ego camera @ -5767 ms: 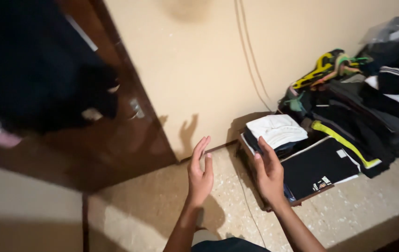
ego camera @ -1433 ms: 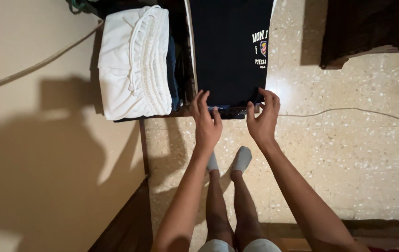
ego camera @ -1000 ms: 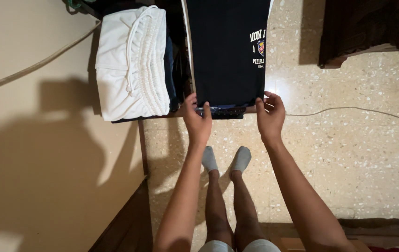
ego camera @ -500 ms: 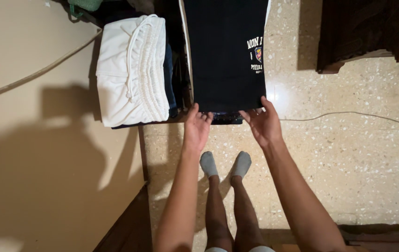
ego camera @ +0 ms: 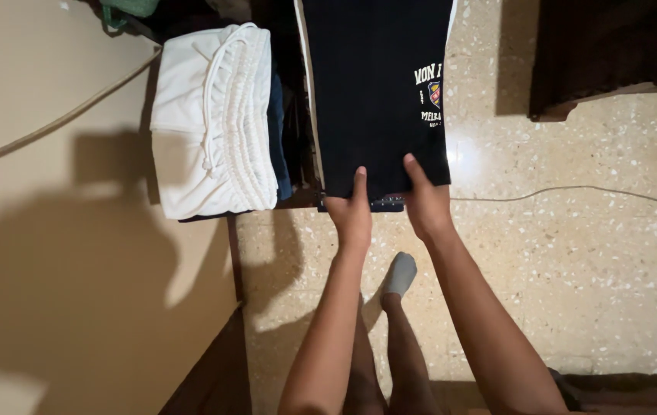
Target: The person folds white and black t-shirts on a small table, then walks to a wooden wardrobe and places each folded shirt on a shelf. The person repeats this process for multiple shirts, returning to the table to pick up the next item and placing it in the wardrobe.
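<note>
A folded black shirt [ego camera: 374, 92] with a small printed crest near its right edge lies on top of a pile of dark clothes on the floor. My left hand [ego camera: 350, 211] grips the shirt's near edge, thumb on top and fingers underneath. Beside it, my right hand [ego camera: 423, 201] holds the same edge the same way. To the left lies a stack topped by folded white shorts [ego camera: 217, 119] with a drawstring waistband.
A beige wall [ego camera: 59, 253] runs down the left side, with a cable [ego camera: 67, 115] along it. A thin cord [ego camera: 574, 192] crosses the speckled terrazzo floor [ego camera: 574, 269]. Dark wooden furniture [ego camera: 605, 54] stands at top right. My socked foot [ego camera: 399, 274] is below the pile.
Both hands have closed in toward the middle of the black shirt's near edge and taken hold of it, thumbs now on top. The edge is lifted slightly off the pile.
</note>
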